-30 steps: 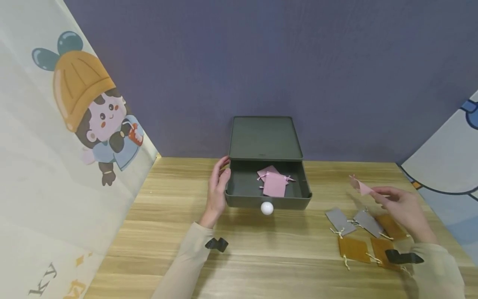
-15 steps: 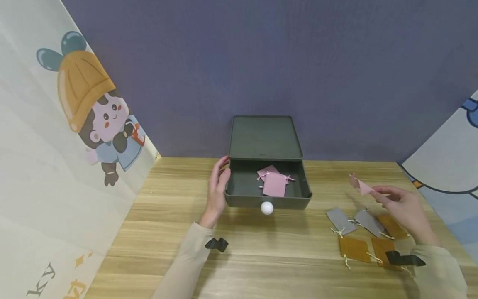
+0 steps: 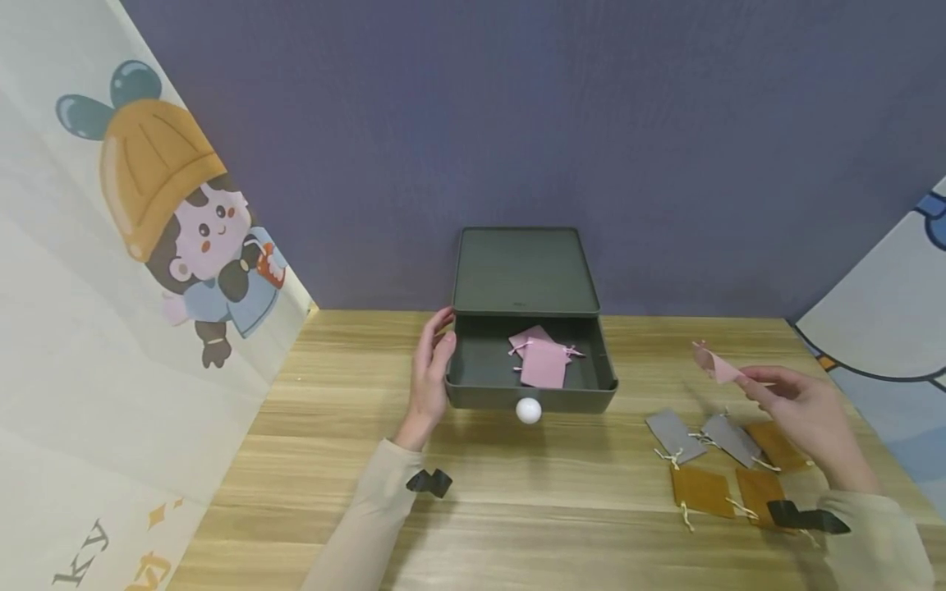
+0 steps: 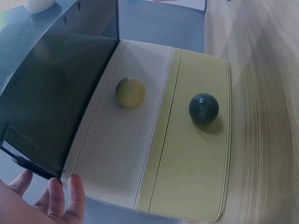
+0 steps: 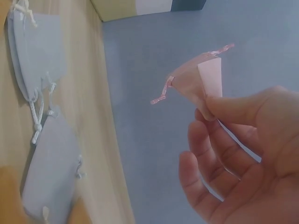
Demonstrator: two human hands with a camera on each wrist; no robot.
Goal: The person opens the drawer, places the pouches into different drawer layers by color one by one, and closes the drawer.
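My right hand [image 3: 805,410] pinches a pink drawstring pouch [image 3: 717,367] by one corner, above the right part of the table. In the right wrist view this pouch [image 5: 198,79] folds over between thumb and fingers, its cords dangling. My left hand [image 3: 429,377] rests against the left side of a small drawer cabinet [image 3: 523,271]. Its dark green top drawer [image 3: 480,400] is pulled out and has a white knob [image 3: 528,410]. Pink pouches [image 3: 545,365] lie overlapping inside that drawer. In the left wrist view, my left fingertips [image 4: 56,191] are at the cabinet's edge.
Below the right hand lie two grey pouches [image 3: 676,437] and several mustard ones, including a front one [image 3: 704,491]. Under the top drawer, the left wrist view shows a white drawer [image 4: 117,154] and a yellow drawer [image 4: 187,172], both pushed in. A purple-blue wall [image 3: 517,123] stands behind.
The right hand, with the pink pouch, has shifted very slightly to the right. My left hand, the drawer and the other pouches stay where they were.
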